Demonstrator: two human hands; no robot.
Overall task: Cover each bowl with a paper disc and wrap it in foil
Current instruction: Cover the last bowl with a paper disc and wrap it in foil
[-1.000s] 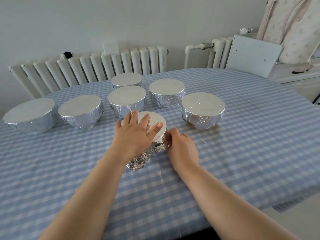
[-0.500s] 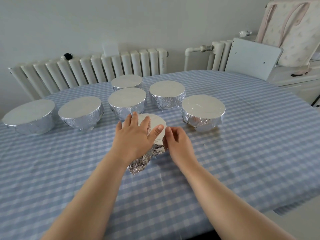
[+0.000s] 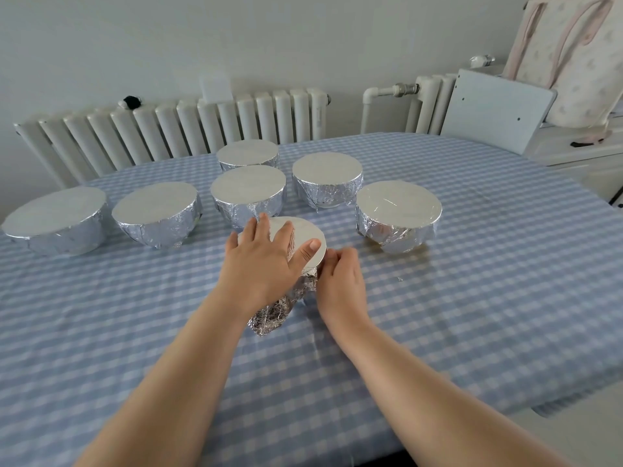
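A small bowl stands in the middle of the table, its top covered in smooth foil and crumpled foil hanging loose at its near side. My left hand lies flat on the top with fingers spread, pressing it down. My right hand is at the bowl's right rim, fingers curled against the foil on the side. Whether a paper disc lies under the foil is hidden.
Several foil-wrapped bowls stand behind: far left, left, centre, back, back right and right. The table wears a blue checked cloth. A radiator runs along the wall.
My right hand has slid up from the bowl's near right side to its right rim. The left hand has stayed flat on the top.
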